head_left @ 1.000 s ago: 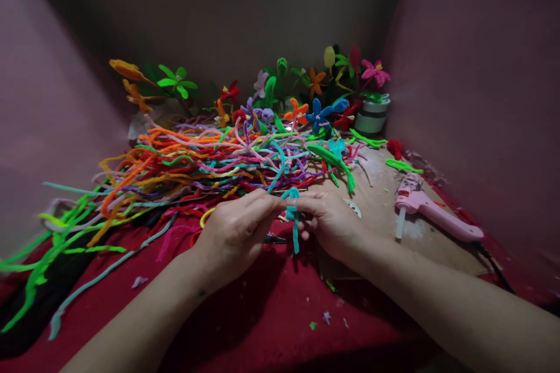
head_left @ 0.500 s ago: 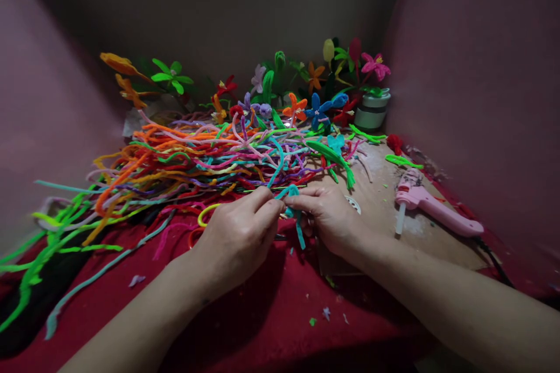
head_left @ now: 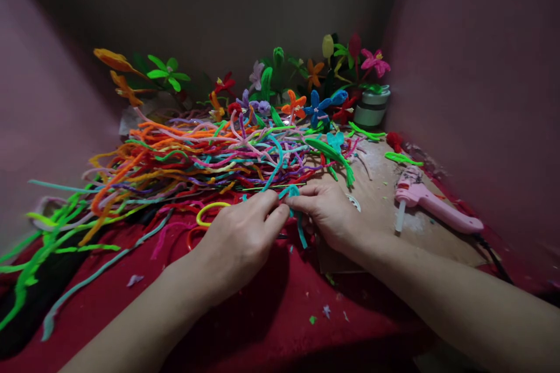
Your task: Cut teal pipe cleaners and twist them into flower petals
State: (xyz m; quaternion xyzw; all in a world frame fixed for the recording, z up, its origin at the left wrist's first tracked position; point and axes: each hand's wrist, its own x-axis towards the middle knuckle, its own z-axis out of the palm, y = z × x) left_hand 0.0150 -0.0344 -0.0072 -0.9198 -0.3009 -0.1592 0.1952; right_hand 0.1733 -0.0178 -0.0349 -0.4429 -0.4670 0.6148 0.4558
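Between my fingers, at the middle of the view, is a bent teal pipe cleaner (head_left: 301, 232), one end hanging down. My right hand (head_left: 330, 213) pinches it between thumb and forefinger. My left hand (head_left: 247, 236) is closed just left of it, thumb and forefinger pressed together; its fingertips hide what they hold. Beyond both hands lies a wide heap of coloured pipe cleaners (head_left: 175, 154). Yellow and red scissor handles (head_left: 212, 207) show beside my left hand.
A pink glue gun (head_left: 446, 214) lies on a brown board (head_left: 376, 178) at right. Fuzzy flowers and a striped jar (head_left: 371, 108) stand at the back. Red cloth (head_left: 280, 326) with small scraps covers the front; pink walls rise on both sides.
My left hand has shifted slightly, with its thumb now stretched further along the pinch. More of the scissor handles shows. My right hand still pinches the teal pipe cleaner.
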